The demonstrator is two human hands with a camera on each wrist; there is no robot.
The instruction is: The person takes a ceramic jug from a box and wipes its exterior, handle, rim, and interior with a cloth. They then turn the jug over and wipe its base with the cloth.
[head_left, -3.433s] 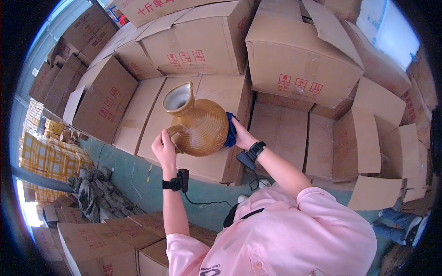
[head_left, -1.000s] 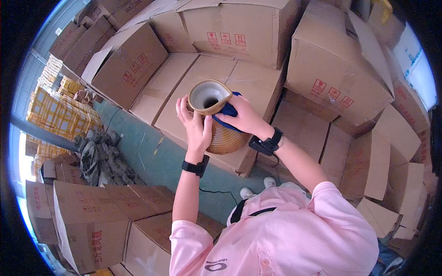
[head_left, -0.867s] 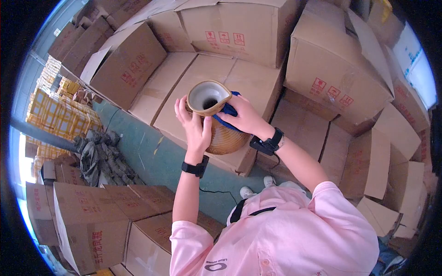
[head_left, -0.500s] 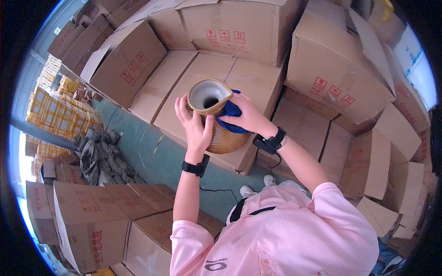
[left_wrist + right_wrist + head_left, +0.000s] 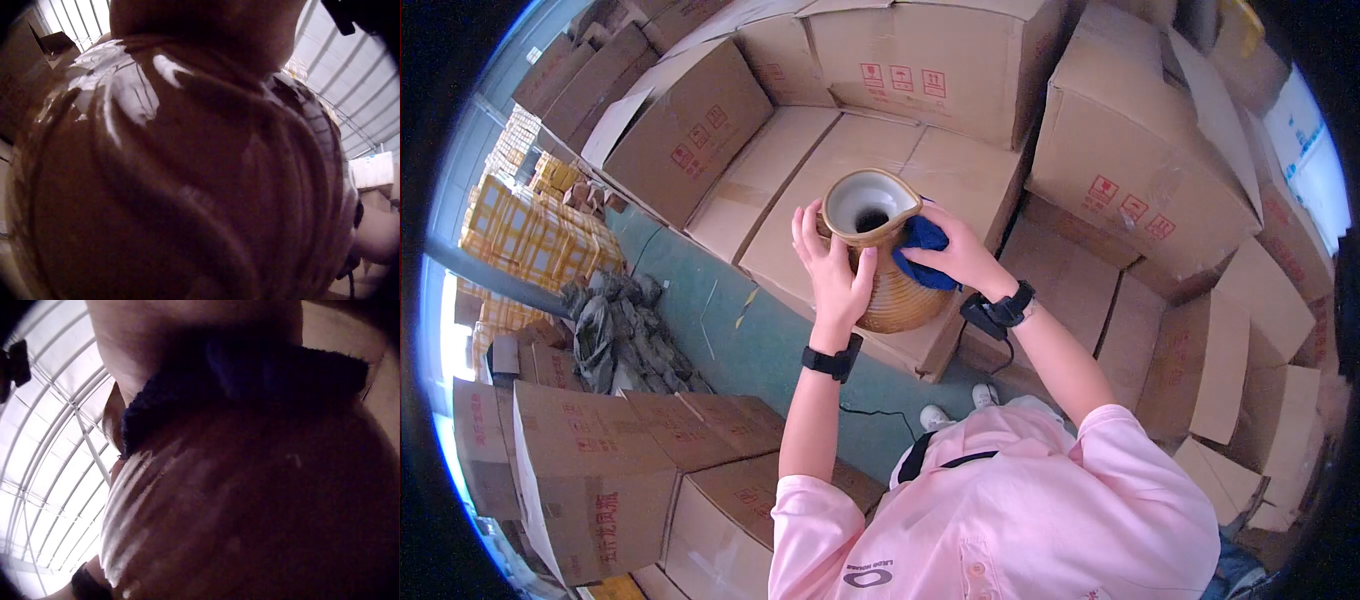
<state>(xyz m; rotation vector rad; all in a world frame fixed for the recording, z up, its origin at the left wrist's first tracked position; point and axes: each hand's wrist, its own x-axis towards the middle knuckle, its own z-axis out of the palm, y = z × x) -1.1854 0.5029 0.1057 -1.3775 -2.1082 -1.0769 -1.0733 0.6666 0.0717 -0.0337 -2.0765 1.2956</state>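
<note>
A glazed brown jug (image 5: 897,300) with ridged sides and a pale inner mouth stands upright between both hands. The left hand (image 5: 837,275) grips it at the neck and handle side, thumb below the rim. On the neck's other side the right hand (image 5: 965,250) holds a dark blue cloth (image 5: 927,262) against the jug. The jug's glossy, grooved body (image 5: 187,187) fills the left wrist view. In the right wrist view the cloth (image 5: 250,375) lies between the hand (image 5: 137,337) and the jug's dark body (image 5: 250,506).
Closed cartons (image 5: 840,170) lie behind and under the jug's area. Larger cartons (image 5: 1140,170) stand at the back and right, more cartons (image 5: 600,480) at the lower left. Dark wrapped bundles (image 5: 625,335) lie on the green floor (image 5: 710,300); a thin cable crosses it.
The jug and both hands have shifted slightly right in the head view. Earlier, the jug was tilted with the left hand on its handle; now it is upright, with both hands near the neck.
</note>
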